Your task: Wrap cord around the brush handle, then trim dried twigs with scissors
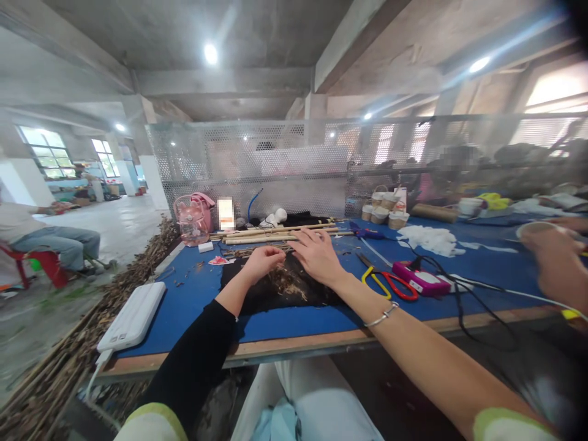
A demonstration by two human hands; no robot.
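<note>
My left hand (263,260) is curled with its fingers closed, resting on a black cloth (257,293) strewn with straw-like fibres (289,285). Whether it grips anything is hidden. My right hand (316,252) lies flat on the same cloth, fingers stretched toward the bamboo sticks (275,234) just behind it. The cloth sits on a blue-covered table (184,312). A silver bracelet circles my right wrist.
Yellow and red scissors (390,285) and a pink device (421,279) with cables lie to the right. A white power bank (133,316) sits at the left. A pink bottle (193,219), cups (386,211), white fluff (429,237). Another person's hand (558,260) at right; a seated person (41,236) far left.
</note>
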